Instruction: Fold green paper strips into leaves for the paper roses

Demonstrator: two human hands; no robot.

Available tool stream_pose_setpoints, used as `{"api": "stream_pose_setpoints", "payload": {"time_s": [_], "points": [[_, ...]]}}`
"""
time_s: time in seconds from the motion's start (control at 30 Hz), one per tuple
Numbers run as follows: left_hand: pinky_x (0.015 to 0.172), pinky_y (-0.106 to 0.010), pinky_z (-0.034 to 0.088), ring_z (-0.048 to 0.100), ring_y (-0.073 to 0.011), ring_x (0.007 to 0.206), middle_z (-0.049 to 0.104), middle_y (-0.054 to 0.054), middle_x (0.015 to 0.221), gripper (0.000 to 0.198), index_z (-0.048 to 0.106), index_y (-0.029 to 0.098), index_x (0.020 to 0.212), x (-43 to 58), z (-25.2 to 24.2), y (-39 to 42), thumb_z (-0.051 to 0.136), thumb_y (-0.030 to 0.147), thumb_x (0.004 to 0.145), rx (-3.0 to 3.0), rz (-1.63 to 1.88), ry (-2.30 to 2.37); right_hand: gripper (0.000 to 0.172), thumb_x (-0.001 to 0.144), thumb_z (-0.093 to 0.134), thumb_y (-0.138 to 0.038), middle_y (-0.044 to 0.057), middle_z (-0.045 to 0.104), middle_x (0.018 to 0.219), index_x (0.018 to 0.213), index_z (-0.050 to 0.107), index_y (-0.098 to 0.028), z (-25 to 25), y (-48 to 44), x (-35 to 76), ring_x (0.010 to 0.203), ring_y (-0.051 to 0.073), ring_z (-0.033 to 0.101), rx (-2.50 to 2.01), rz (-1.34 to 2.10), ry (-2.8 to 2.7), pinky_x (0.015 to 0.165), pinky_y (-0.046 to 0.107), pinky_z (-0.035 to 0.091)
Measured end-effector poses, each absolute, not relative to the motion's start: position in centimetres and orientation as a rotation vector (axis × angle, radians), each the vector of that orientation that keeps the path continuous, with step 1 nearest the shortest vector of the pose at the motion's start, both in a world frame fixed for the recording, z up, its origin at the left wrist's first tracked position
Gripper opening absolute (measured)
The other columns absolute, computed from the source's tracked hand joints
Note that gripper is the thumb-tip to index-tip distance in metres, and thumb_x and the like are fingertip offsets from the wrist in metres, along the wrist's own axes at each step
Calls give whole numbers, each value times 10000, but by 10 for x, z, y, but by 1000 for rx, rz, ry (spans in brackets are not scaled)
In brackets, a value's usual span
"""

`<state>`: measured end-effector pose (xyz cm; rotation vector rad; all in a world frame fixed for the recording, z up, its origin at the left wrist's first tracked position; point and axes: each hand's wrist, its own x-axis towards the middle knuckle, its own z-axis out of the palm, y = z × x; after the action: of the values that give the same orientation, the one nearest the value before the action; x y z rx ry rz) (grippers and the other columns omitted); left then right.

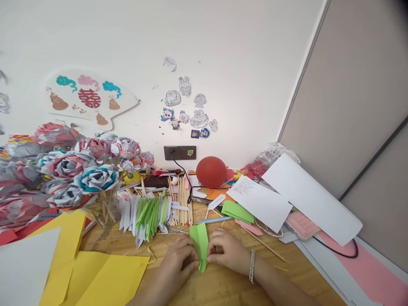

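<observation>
A narrow folded strip of green paper lies on the wooden table, pointing away from me. My left hand pinches its left edge near the lower end, fingers curled. From the other side my right hand, with a beaded bracelet at the wrist, presses and pinches the right edge. Both hands meet at the strip's lower tip.
Yellow paper sheets lie at front left. Folded green and grey paper pieces and wooden sticks sit behind the hands. Paper roses stand at left. White sheets, a red ball and a pink calculator lie at right.
</observation>
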<state>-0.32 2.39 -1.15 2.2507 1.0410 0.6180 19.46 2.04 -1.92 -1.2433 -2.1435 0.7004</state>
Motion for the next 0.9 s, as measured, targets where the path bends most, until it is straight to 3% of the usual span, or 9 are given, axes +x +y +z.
{"api": "stream_pose_setpoints", "payload": {"time_s": [0.27, 0.57, 0.9], "points": [[793, -333, 396, 500, -223, 884, 569, -31, 837, 127, 529, 197, 655, 1, -12, 21, 542, 141, 769, 2294, 661, 1173, 135, 656, 731, -107, -36, 557, 664, 637, 619, -180, -13, 17, 187, 727, 142, 508, -1358, 658, -2135, 672, 233, 349], [767, -331, 386, 494, -227, 858, 561, -30, 797, 132, 508, 199, 650, 3, -15, 22, 536, 155, 770, 2275, 691, 1207, 144, 670, 743, -155, -42, 527, 644, 635, 606, -181, -15, 17, 181, 725, 145, 491, -1447, 636, -2085, 654, 237, 328], [745, -305, 408, 521, -204, 799, 563, -21, 741, 151, 504, 209, 656, -4, -7, 33, 452, 203, 798, 2233, 624, 1097, 71, 701, 708, -148, -21, 559, 729, 720, 652, -188, -13, 18, 189, 782, 155, 502, -1293, 676, -2153, 757, 265, 361]]}}
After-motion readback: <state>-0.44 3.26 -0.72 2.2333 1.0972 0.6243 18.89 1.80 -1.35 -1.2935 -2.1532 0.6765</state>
